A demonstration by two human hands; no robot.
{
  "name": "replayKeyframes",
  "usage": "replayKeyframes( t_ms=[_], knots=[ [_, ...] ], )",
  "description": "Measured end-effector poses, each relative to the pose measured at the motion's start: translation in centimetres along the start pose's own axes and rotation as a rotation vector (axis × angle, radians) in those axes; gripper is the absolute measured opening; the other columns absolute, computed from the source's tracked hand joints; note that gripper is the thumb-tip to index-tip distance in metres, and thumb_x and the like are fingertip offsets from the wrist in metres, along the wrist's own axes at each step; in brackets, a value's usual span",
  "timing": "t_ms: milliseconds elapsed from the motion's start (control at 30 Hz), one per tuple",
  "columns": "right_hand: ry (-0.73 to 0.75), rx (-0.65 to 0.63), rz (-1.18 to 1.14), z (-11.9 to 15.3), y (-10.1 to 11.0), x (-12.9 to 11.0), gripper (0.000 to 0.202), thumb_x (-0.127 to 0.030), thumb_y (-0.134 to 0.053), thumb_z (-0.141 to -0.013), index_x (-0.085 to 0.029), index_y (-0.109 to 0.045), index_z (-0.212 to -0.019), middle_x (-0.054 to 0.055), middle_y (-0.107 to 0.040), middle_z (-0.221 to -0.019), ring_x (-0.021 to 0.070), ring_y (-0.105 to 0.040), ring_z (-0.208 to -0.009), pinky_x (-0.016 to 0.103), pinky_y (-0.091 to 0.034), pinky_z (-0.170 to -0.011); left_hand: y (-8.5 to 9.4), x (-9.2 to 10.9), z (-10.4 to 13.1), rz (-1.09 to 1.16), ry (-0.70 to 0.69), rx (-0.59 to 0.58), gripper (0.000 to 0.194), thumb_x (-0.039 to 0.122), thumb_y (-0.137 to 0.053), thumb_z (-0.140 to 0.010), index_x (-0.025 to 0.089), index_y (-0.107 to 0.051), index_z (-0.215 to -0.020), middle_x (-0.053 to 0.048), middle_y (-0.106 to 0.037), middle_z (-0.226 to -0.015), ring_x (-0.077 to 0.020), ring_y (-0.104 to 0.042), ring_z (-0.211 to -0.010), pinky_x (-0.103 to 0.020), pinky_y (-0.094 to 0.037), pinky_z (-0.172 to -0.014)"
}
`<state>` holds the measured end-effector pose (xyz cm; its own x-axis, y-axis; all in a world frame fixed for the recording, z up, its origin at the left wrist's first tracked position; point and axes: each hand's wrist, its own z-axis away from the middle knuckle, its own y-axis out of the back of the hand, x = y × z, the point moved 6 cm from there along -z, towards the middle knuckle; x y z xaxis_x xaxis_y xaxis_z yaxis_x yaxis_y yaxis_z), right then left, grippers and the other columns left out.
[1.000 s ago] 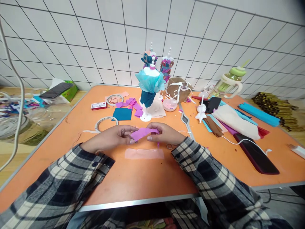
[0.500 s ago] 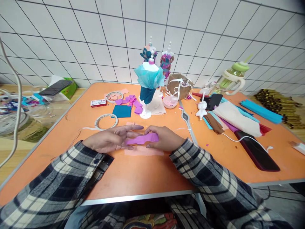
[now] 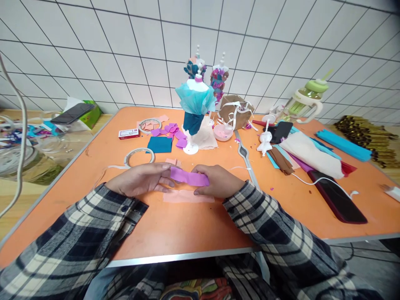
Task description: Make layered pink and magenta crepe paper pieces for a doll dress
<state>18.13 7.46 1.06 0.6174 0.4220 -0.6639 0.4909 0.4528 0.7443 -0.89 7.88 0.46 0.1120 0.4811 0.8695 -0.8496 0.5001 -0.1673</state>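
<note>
A purple crepe paper strip [image 3: 189, 178] is stretched between my two hands, low over the table. My right hand [image 3: 220, 181] pinches its right end between thumb and fingers. At the left end, my left hand [image 3: 145, 179] is closed around the strip's edge, thumb on top and fingers curled beneath. Just below lies a pale pink paper strip [image 3: 188, 196], flat on the table. Beyond my hands stands a small white mannequin [image 3: 198, 85] dressed in a light blue ruffle and dark teal paper. A roll of double-sided tape [image 3: 139, 158] rests near my left hand.
Purple paper pieces [image 3: 168, 130], a teal paper square [image 3: 159, 144] and a small red-white box [image 3: 128, 133] lie behind. At right are rolled crepe papers [image 3: 312, 154], a phone [image 3: 337, 198], a green-lidded bottle [image 3: 308, 100] and a brown paper bag [image 3: 236, 112].
My left hand has gone from spread fingers to curled ones at the strip's left end. The purple strip now sits slightly higher and flatter, facing me. My right hand keeps its pinch.
</note>
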Motion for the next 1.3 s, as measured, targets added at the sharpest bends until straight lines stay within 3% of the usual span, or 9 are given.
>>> replayKeyframes(
  t_ms=[133, 233, 333, 433, 667, 900, 1300],
  knots=[
    [-0.026, -0.022, -0.014, 0.2, 0.1, -0.4, 0.048, -0.036, -0.085, -0.070, -0.022, -0.065, -0.112, 0.003, -0.071, -0.102, 0.0225, -0.064, -0.089, 0.029, -0.040, -0.071, -0.3, 0.1, 0.0, -0.295, -0.049, 0.146, 0.041, 0.049, -0.086, -0.065, 0.019, -0.072, -0.089, -0.003, -0.070, -0.079, -0.0184, -0.065, -0.070, -0.031, -0.055, -0.068],
    [-0.051, -0.006, -0.062, 0.3, 0.3, -0.3, 0.035, -0.047, -0.073, -0.083, -0.021, -0.067, -0.105, 0.003, -0.070, -0.097, 0.0203, -0.062, -0.086, 0.029, -0.039, -0.072, 0.1, 0.1, 0.2, -0.331, -0.096, 0.203, 0.040, 0.049, -0.086, -0.064, 0.019, -0.069, -0.083, 0.003, -0.064, -0.066, -0.0145, -0.059, -0.062, -0.026, -0.048, -0.062],
    [-0.069, 0.038, -0.063, 0.3, 0.5, 0.0, 0.018, -0.035, -0.063, -0.093, -0.019, -0.068, -0.096, 0.001, -0.066, -0.083, 0.0157, -0.058, -0.077, 0.027, -0.037, -0.070, 1.1, 0.0, 0.7, -0.474, -0.153, 0.274, 0.039, 0.053, -0.084, -0.066, 0.019, -0.069, -0.079, 0.003, -0.062, -0.063, -0.0141, -0.055, -0.060, -0.025, -0.043, -0.058],
    [-0.095, 0.038, -0.063, 0.2, 0.0, 0.7, 0.009, -0.026, -0.069, -0.086, -0.018, -0.069, -0.090, -0.003, -0.058, -0.070, 0.0131, -0.051, -0.068, 0.026, -0.033, -0.066, 1.7, -0.5, 0.9, -0.596, -0.175, 0.330, 0.040, 0.057, -0.081, -0.067, 0.018, -0.069, -0.072, 0.000, -0.065, -0.064, -0.0163, -0.057, -0.063, -0.027, -0.045, -0.061],
    [-0.086, 0.028, -0.139, 0.6, -0.3, 1.9, 0.026, -0.027, -0.073, -0.082, -0.020, -0.060, -0.103, -0.007, -0.055, -0.070, 0.0124, -0.049, -0.065, 0.026, -0.032, -0.066, 1.5, -1.4, 0.7, -0.633, -0.181, 0.344, 0.034, 0.052, -0.079, -0.070, 0.019, -0.070, -0.069, 0.000, -0.067, -0.065, -0.0164, -0.058, -0.064, -0.026, -0.045, -0.061],
    [-0.057, 0.038, -0.104, 0.7, -0.7, 2.2, 0.025, -0.029, -0.070, -0.081, -0.022, -0.048, -0.089, -0.007, -0.052, -0.071, 0.0123, -0.043, -0.063, 0.025, -0.030, -0.063, 1.8, -2.2, 0.3, -0.706, -0.191, 0.321, 0.034, 0.053, -0.076, -0.072, 0.020, -0.073, -0.076, -0.003, -0.074, -0.077, -0.0210, -0.064, -0.075, -0.031, -0.048, -0.072],
    [-0.106, 0.067, -0.002, 0.2, -1.7, 2.0, 0.024, -0.029, -0.072, -0.081, -0.021, -0.051, -0.086, -0.004, -0.054, -0.078, 0.0125, -0.045, -0.068, 0.025, -0.028, -0.064, 3.4, -2.6, 0.0, -0.876, -0.160, 0.307, 0.040, 0.060, -0.068, -0.075, 0.020, -0.072, -0.082, -0.004, -0.075, -0.082, -0.0255, -0.067, -0.080, -0.035, -0.051, -0.074]
  ],
)
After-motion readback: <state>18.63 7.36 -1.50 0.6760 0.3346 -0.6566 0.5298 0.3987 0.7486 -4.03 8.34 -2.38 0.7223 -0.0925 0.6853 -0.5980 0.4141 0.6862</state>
